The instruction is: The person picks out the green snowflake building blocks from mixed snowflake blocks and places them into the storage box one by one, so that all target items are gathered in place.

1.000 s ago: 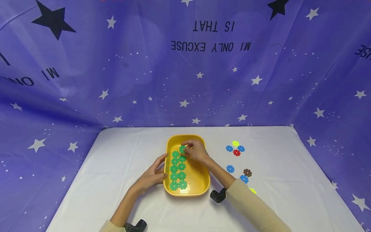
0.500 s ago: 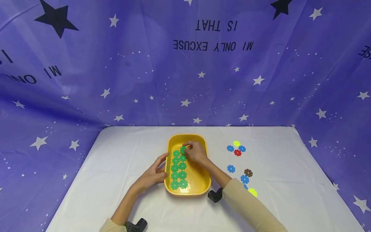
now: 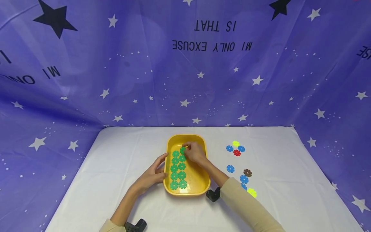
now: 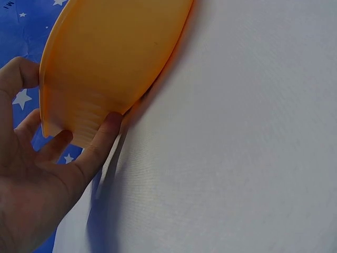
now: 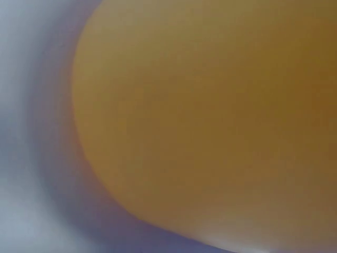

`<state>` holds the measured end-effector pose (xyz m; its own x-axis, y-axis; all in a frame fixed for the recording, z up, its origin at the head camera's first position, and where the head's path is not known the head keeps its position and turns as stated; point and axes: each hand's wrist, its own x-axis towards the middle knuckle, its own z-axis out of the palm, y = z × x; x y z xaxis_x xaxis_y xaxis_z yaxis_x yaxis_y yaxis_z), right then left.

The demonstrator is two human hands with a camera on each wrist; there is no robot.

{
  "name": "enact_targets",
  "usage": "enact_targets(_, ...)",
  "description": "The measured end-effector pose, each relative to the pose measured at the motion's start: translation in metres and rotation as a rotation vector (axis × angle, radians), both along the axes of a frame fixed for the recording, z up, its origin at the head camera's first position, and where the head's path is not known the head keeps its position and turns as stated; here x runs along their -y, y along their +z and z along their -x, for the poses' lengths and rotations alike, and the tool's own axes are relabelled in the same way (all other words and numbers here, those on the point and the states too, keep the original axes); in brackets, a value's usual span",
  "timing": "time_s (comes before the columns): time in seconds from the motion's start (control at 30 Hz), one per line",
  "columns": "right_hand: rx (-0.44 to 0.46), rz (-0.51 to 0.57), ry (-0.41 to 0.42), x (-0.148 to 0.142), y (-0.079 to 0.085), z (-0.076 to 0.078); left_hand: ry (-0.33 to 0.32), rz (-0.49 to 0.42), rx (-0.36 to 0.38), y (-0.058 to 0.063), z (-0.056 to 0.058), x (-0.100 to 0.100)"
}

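A yellow plastic tray [image 3: 198,180] with rounded corners stands on the white table, also seen as a tray wall [image 4: 116,47] in the left wrist view. In its left half lie two columns of green snowflake discs [image 3: 174,168], flat on the bottom. My left hand [image 3: 150,176] rests with spread fingertips against the tray's left outer wall. Over the far part of the tray, my right hand [image 3: 195,152] pinches the farthest green disc [image 3: 182,150] of the right-hand column, partly covering it. The right wrist view is filled by a blurred tray side [image 5: 210,116]; no hand shows there.
Right of the tray lie loose snowflake discs: blue discs [image 3: 230,169], a red disc [image 3: 237,153], a brown disc [image 3: 247,173] and yellow discs [image 3: 252,192]. A purple star-printed cloth [image 3: 185,80] hangs behind the white table [image 3: 290,193].
The right hand stays at the farthest green disc, which has shifted slightly nearer its column. The right forearm has drawn a little left, uncovering more of the near yellow disc. The left hand holds its place.
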<state>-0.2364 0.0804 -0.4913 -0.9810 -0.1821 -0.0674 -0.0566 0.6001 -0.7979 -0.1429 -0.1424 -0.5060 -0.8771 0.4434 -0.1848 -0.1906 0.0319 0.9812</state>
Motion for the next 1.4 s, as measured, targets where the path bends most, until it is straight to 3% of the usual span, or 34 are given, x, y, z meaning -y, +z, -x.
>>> enact_targets(0.4,-0.047,-0.091,0.031,0.0015,-0.0025,-0.0015,-0.007,-0.011,0.001,0.0003,-0.0007,-0.0001)
enact_targets(1.4,-0.088,-0.143,0.063,0.0055,-0.0027,-0.0022,-0.004,0.002,-0.004,0.0005,0.0,0.0012)
